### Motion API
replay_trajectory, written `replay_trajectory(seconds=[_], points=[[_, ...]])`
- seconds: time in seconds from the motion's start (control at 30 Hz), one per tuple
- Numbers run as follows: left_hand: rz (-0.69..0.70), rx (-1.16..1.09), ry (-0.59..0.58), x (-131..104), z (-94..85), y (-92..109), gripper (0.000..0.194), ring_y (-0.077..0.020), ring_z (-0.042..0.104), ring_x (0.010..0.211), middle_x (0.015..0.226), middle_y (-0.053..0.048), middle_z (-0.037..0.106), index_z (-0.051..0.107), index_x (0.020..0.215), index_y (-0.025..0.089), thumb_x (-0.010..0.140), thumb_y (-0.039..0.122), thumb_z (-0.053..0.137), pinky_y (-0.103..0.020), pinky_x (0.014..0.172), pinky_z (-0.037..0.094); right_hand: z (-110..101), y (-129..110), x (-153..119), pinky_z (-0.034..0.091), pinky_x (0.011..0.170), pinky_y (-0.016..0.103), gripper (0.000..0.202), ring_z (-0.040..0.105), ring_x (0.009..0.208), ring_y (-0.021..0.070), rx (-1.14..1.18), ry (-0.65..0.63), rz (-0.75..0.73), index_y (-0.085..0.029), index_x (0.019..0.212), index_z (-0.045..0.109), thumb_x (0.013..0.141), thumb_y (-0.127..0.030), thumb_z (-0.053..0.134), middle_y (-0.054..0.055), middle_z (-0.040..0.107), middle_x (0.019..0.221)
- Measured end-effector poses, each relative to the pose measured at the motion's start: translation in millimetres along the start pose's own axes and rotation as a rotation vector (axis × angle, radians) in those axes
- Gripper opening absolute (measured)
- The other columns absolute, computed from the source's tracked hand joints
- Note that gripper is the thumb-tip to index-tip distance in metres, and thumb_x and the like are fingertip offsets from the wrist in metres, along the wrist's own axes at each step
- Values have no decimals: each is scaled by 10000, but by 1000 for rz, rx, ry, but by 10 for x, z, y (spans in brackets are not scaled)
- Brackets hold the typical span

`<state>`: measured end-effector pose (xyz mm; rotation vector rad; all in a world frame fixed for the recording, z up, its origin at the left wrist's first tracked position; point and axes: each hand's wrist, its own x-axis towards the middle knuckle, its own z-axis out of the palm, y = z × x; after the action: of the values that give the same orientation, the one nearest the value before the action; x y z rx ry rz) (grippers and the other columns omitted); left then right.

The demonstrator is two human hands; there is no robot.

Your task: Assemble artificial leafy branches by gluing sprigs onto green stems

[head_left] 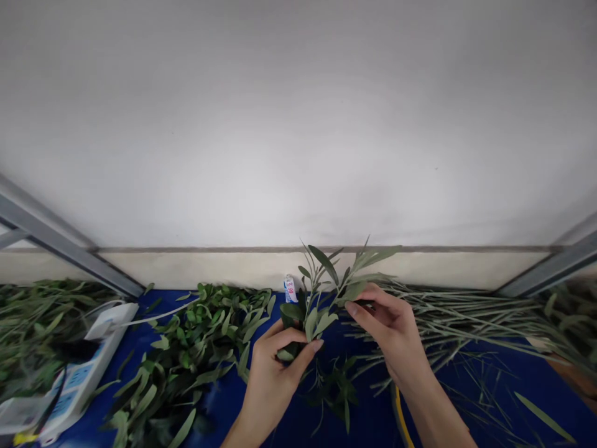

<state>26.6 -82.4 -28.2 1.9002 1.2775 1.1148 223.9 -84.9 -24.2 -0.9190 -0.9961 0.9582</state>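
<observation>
My left hand pinches a leafy sprig near its lower leaves, thumb and fingers closed on it. The sprig has narrow grey-green leaves and stands upright above the table. To the right, my right hand pinches a leaf on a shoot that leans right; whether that shoot joins the left hand's sprig I cannot tell. Below and between my hands lies a small dark green sprig. A heap of plucked-looking leaves lies left of my left hand. Thin, mostly bare stems are piled right of my right hand.
A white power strip with a cable lies at the left on the blue table. A small blue-and-white packet stands by the pale wall. Metal posts frame both sides. A yellow curved strip shows near my right forearm.
</observation>
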Motion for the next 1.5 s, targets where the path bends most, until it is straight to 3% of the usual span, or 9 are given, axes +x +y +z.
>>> replay_trajectory(seconds=[0.2,0.47,0.63,0.8,1.17,1.5], points=[[26,-51,-21,-2,13,-27,234,-142,606,657,715,-15,696,730,657,220,874,297,771,-201,624,500,-84,-36,42,416,625,287,235,484,753,162,9,-4,66,-279,1035,828,829,-390,824,36,593,875],[-10,-89,-91,-7,26,-38,279,-142,602,643,734,-30,701,697,615,205,872,289,769,-209,614,503,0,-11,41,494,635,296,176,592,753,181,-14,47,194,-268,850,823,752,-396,894,49,707,849],[-6,-77,-85,-16,46,-76,256,-137,609,646,750,-23,707,706,635,208,869,286,773,-212,637,513,91,34,51,555,741,294,181,668,819,188,65,84,159,-233,744,772,717,-338,917,34,734,839],[9,-10,-30,-22,48,-116,225,-143,641,673,728,-14,671,732,674,216,881,298,763,-208,612,489,86,36,51,522,650,257,231,619,723,151,16,117,180,-226,768,739,712,-351,925,6,690,754],[132,87,140,-36,16,-79,194,-134,671,648,720,0,688,738,686,229,868,285,777,-192,610,535,2,101,25,513,725,275,23,629,879,171,2,-9,1,-275,876,778,871,-273,800,35,652,979],[207,103,179,-69,29,-156,114,-173,740,732,853,-34,746,767,751,228,864,213,759,-233,661,607,-90,67,3,512,788,289,82,604,1011,195,-88,-144,-110,-289,972,772,936,-231,726,52,633,1012]])
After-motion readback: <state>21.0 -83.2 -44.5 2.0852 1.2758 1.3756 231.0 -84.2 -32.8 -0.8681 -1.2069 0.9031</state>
